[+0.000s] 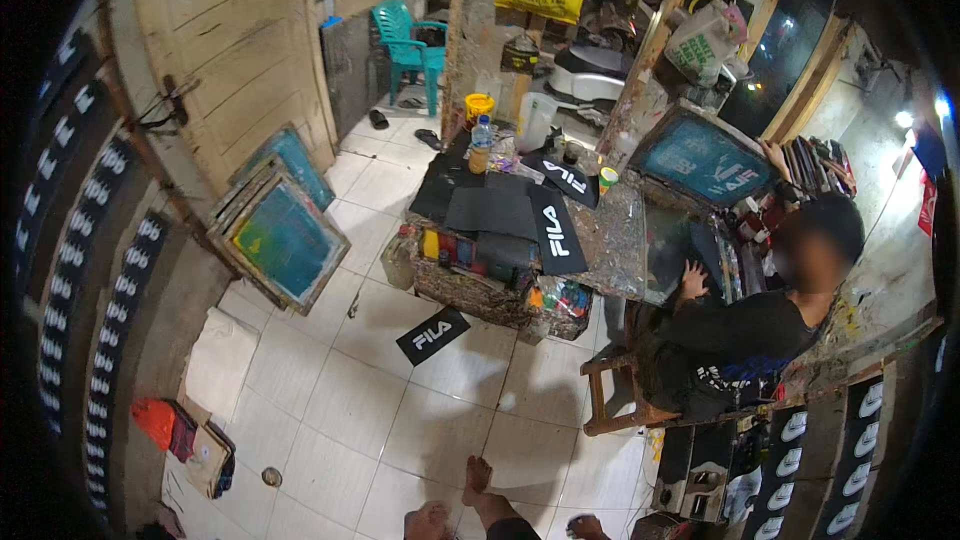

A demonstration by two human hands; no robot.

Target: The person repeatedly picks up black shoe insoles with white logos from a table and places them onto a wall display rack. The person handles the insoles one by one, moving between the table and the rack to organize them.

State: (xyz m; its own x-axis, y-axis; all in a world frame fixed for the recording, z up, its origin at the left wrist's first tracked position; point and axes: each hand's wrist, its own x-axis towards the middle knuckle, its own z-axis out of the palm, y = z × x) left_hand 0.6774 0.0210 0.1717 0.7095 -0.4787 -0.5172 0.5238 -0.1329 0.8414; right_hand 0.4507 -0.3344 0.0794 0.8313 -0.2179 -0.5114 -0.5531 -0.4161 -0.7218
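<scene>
Low at the bottom edge, a bare skin shape that seems to be my left hand (428, 521) is cut off by the picture, its fingers unclear. Farther right, what looks like my right hand (586, 527) barely shows, beside something dark. Between them a bare foot (478, 478) rests on the tiles. Neither hand visibly touches the black printed sheet (432, 336) lying on the floor ahead. At the right a co-worker (740, 335) sits on a wooden stool (605, 395), one hand on a dark sheet, the other at a raised blue printing screen (705, 152).
A cluttered low worktable (620, 240) bears black printed sheets (556, 232), a bottle (480, 145) and a yellow tub (479, 107). Framed screens (285, 240) lean by the door. Printed black strips stand in rows at both sides. A green chair (407, 50) stands beyond the doorway.
</scene>
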